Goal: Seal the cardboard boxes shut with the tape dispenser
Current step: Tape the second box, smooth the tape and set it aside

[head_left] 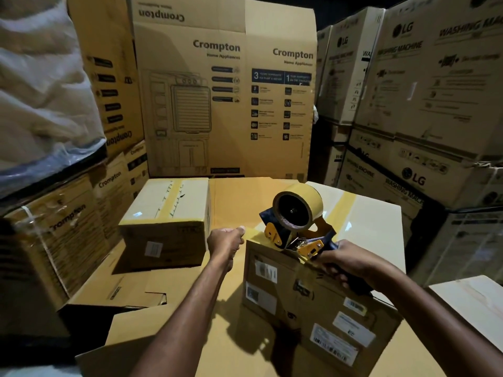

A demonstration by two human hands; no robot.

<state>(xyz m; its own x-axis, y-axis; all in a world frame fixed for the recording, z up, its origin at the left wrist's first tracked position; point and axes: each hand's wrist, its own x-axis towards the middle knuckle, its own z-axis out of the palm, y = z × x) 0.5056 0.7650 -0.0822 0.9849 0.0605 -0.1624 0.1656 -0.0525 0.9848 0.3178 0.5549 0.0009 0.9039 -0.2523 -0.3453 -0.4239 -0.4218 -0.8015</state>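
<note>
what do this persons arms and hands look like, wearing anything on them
The left forearm and right forearm are bare right down to the frame edge, with no sleeves in view. The left hand and right hand have no gloves. No watch, bracelet or ring shows on the parts in view.

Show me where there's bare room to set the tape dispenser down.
Bare flat cardboard runs between the taped pale cardboard box on the left and the labelled brown box; more lies before the taped box. Crowded: the labelled box's top edge, where the right hand grips the yellow-and-black tape dispenser, with the left hand at its corner.
</note>
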